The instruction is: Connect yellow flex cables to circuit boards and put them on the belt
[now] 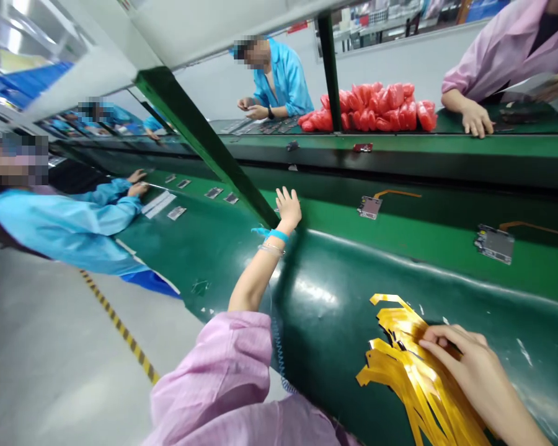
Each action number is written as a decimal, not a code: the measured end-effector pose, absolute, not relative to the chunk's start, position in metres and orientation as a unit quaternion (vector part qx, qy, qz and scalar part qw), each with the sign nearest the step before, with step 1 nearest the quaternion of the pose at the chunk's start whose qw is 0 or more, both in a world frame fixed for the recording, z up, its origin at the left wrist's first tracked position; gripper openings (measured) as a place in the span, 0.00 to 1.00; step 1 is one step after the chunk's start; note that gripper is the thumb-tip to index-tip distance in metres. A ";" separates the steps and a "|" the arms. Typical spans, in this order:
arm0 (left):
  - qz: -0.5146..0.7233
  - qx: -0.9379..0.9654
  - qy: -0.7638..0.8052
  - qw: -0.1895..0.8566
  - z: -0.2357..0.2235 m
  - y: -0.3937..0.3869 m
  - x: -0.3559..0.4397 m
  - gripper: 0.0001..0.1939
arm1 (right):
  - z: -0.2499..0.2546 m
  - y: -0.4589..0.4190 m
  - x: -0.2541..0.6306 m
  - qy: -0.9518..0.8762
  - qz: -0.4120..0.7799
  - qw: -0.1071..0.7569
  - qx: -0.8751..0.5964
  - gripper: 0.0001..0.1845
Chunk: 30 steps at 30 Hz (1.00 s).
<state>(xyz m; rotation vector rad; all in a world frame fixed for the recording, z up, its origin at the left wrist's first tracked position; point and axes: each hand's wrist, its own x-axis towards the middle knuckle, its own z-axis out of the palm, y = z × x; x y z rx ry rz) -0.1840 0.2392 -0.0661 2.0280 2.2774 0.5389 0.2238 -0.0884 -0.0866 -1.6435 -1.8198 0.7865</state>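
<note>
My left hand (289, 209) reaches out over the green belt (325, 214), close beside a green post (204, 136). Its fingers are stretched and apart, and I see nothing held in them. A blue wrist strap (279, 235) goes round that wrist. At the lower right, a pile of yellow-orange flat flex cables (418, 365) lies on the green table mat. My right hand (478, 362) is at this pile's upper right side, thumb and fingertips pinched on a flex cable; the fingertips partly hide it.
Circuit boards with flex cables, one board (369, 207) and another board (494, 244), lie on the belt to the right. Several boards (214, 192) lie left of the post. Co-workers sit left and opposite. Red bundles (376, 108) are heaped across the line. A coiled cord (281, 359) hangs below.
</note>
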 end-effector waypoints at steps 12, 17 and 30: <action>0.010 0.740 0.670 0.058 0.007 0.240 -0.192 0.14 | -0.075 -0.105 0.220 -0.486 0.373 0.452 -0.648 0.15; 0.095 0.810 0.567 0.115 0.008 0.164 -0.117 0.14 | -0.063 -0.105 0.204 -0.501 0.362 0.460 -0.637 0.15; 0.144 0.805 0.310 0.485 -0.030 -0.031 -0.008 0.11 | -0.050 -0.118 0.193 -0.550 0.324 0.417 -0.647 0.11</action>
